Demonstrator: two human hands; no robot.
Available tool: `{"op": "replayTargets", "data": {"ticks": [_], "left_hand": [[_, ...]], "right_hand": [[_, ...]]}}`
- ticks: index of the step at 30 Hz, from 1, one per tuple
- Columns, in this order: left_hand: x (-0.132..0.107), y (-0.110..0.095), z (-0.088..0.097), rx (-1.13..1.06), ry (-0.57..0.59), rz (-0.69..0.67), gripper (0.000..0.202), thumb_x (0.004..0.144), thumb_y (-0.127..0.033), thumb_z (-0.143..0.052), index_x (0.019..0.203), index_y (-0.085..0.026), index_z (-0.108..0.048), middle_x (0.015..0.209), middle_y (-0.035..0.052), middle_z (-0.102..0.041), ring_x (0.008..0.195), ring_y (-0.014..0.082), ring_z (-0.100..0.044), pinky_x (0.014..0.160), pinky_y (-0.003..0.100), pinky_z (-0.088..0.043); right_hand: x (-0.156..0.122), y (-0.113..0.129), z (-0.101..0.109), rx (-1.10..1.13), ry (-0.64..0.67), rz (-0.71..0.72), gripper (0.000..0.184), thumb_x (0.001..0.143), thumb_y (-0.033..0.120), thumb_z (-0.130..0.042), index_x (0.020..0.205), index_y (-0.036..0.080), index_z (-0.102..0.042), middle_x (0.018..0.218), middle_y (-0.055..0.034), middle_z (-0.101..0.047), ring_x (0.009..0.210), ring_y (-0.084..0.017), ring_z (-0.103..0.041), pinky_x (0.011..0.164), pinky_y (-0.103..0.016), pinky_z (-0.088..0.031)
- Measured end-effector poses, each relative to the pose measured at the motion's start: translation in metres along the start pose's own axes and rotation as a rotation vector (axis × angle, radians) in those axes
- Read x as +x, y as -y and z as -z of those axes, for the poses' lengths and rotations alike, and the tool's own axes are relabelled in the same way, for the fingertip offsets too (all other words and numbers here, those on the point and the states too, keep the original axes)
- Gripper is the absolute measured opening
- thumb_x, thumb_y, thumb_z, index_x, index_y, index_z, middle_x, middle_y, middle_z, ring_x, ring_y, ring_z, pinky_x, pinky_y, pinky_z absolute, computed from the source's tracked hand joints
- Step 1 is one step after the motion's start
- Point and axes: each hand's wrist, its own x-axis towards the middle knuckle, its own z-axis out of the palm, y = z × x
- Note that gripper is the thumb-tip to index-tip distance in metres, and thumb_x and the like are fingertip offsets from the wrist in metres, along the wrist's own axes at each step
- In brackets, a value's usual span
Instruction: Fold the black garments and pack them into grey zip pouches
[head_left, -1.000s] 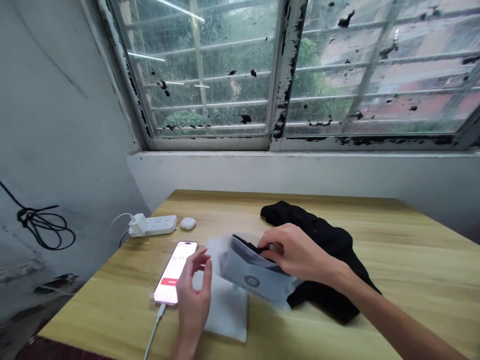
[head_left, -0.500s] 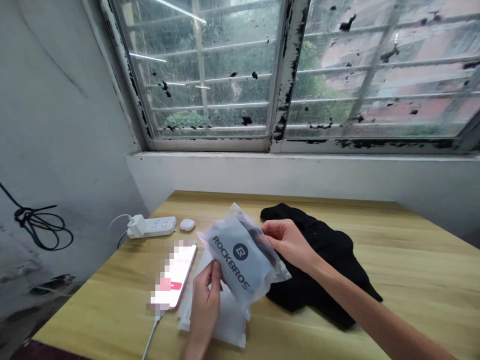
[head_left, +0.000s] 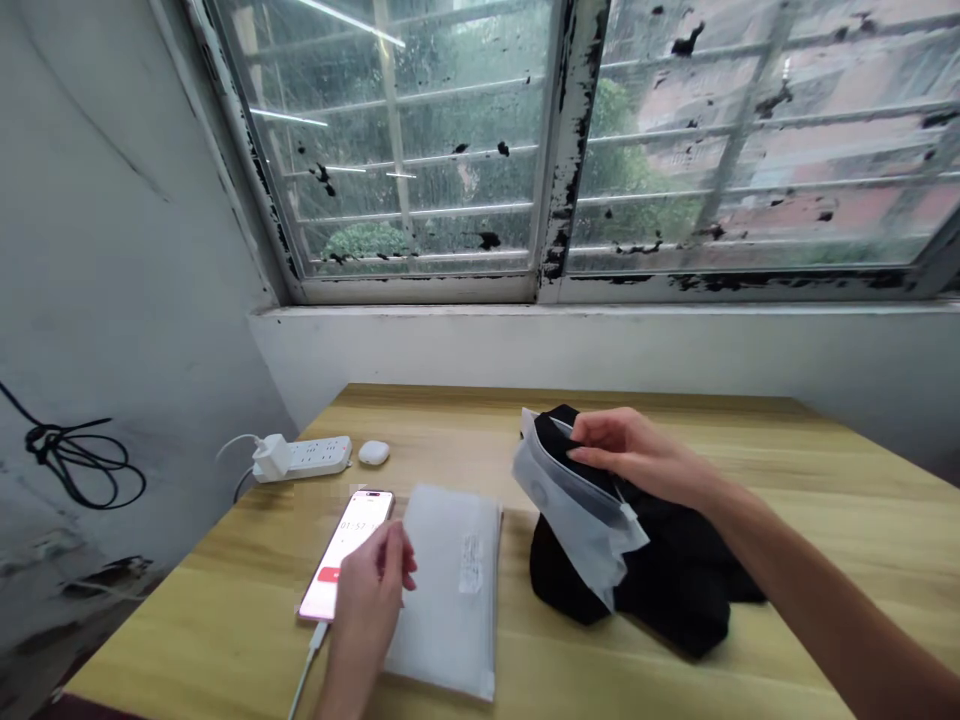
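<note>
My right hand (head_left: 637, 455) pinches the top of a frosted plastic bag (head_left: 574, 515) with dark fabric inside and holds it up over a black garment (head_left: 675, 575) lying on the wooden table (head_left: 825, 500). My left hand (head_left: 367, 600) hovers with loosely curled fingers and nothing in it, just above the left edge of a flat white plastic pouch (head_left: 450, 590) and beside a phone (head_left: 346, 550) with a lit screen.
A white power strip (head_left: 304, 455) with a plugged-in charger and a small white earbud case (head_left: 373, 452) lie at the table's far left. A white cable (head_left: 304, 680) runs from the phone off the near edge. A wall and barred window stand behind the table.
My right hand has carried the bag rightward over the black garment. My left hand let go of the bag and dropped toward the white pouch, which now shows fully.
</note>
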Motion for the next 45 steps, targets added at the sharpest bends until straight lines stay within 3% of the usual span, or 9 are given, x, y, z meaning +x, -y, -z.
{"op": "replayTargets", "data": {"ticks": [6, 10, 14, 18, 23, 29, 36, 41, 45], "left_hand": [[-0.006, -0.004, -0.029, -0.017, 0.268, 0.036, 0.055, 0.083, -0.070, -0.047, 0.082, -0.019, -0.068, 0.064, 0.0023, -0.066, 0.044, 0.0157, -0.056, 0.048, 0.029, -0.045], [-0.002, 0.000, -0.037, -0.189, 0.349, 0.078, 0.062, 0.079, -0.081, -0.048, 0.068, -0.021, -0.056, 0.058, -0.0008, -0.057, 0.044, 0.0144, -0.050, 0.042, 0.025, -0.038], [0.003, 0.003, -0.028, -0.253, 0.264, 0.059, 0.063, 0.075, -0.086, -0.053, 0.066, -0.023, -0.049, 0.056, -0.0062, -0.043, 0.049, 0.0133, -0.044, 0.046, 0.024, -0.039], [0.007, 0.004, -0.017, -0.106, 0.176, -0.021, 0.061, 0.079, -0.082, -0.049, 0.065, -0.023, -0.050, 0.061, -0.0020, -0.050, 0.058, 0.0175, -0.049, 0.053, 0.027, -0.043], [0.014, 0.009, -0.012, 0.149, 0.025, -0.117, 0.049, 0.088, -0.066, -0.041, 0.059, -0.026, -0.042, 0.055, -0.0018, -0.048, 0.055, 0.0193, -0.048, 0.052, 0.029, -0.039], [0.019, 0.009, 0.003, 0.242, -0.062, -0.133, 0.034, 0.086, -0.047, -0.041, 0.057, -0.028, -0.039, 0.052, -0.0019, -0.046, 0.052, 0.0206, -0.045, 0.053, 0.029, -0.034], [0.016, 0.004, 0.014, 0.294, -0.051, -0.155, 0.033, 0.087, -0.047, -0.037, 0.059, -0.029, -0.036, 0.053, -0.0015, -0.047, 0.052, 0.0214, -0.045, 0.053, 0.030, -0.033], [0.015, 0.002, 0.013, 0.280, 0.035, -0.197, 0.036, 0.087, -0.050, -0.038, 0.059, -0.028, -0.034, 0.054, -0.0019, -0.047, 0.053, 0.0206, -0.046, 0.054, 0.030, -0.036], [0.015, -0.001, 0.010, 0.239, 0.042, -0.186, 0.038, 0.088, -0.052, -0.038, 0.060, -0.027, -0.038, 0.057, -0.0021, -0.049, 0.056, 0.0204, -0.048, 0.056, 0.029, -0.037]], "right_hand": [[0.005, -0.002, -0.019, 0.120, 0.030, 0.014, 0.044, 0.073, 0.056, -0.077, 0.067, 0.021, -0.050, 0.058, 0.0080, -0.045, 0.048, -0.007, -0.038, 0.043, -0.021, -0.030], [0.007, -0.006, -0.038, 0.260, 0.010, 0.016, 0.045, 0.070, 0.057, -0.080, 0.072, 0.021, -0.052, 0.059, 0.0082, -0.049, 0.045, -0.006, -0.041, 0.040, -0.019, -0.032], [0.010, -0.012, -0.049, 0.309, 0.062, -0.004, 0.048, 0.070, 0.058, -0.080, 0.071, 0.021, -0.050, 0.058, 0.0075, -0.052, 0.043, -0.006, -0.044, 0.040, -0.019, -0.032], [0.009, -0.012, -0.054, 0.289, 0.095, -0.036, 0.047, 0.068, 0.055, -0.080, 0.067, 0.022, -0.048, 0.054, 0.0091, -0.048, 0.043, -0.006, -0.043, 0.041, -0.020, -0.033], [0.002, -0.002, -0.054, 0.285, -0.021, 0.004, 0.041, 0.070, 0.051, -0.076, 0.062, 0.022, -0.049, 0.050, 0.0090, -0.042, 0.043, -0.007, -0.039, 0.041, -0.021, -0.028], [-0.004, 0.010, -0.028, 0.286, -0.242, 0.061, 0.038, 0.068, 0.051, -0.078, 0.066, 0.023, -0.052, 0.051, 0.0084, -0.042, 0.043, -0.008, -0.036, 0.041, -0.023, -0.032], [-0.006, 0.012, 0.001, 0.009, -0.363, 0.067, 0.031, 0.075, 0.046, -0.064, 0.063, 0.024, -0.046, 0.055, 0.0052, -0.042, 0.049, -0.011, -0.037, 0.044, -0.025, -0.028], [0.001, -0.012, 0.010, -0.757, -0.291, -0.068, 0.021, 0.077, 0.019, -0.054, 0.059, 0.023, -0.044, 0.054, 0.0028, -0.050, 0.051, -0.014, -0.046, 0.050, -0.026, -0.031], [0.007, -0.032, 0.000, -0.924, -0.283, -0.079, 0.018, 0.070, 0.009, -0.060, 0.061, 0.022, -0.050, 0.059, 0.0003, -0.057, 0.055, -0.016, -0.051, 0.051, -0.027, -0.029]]}}
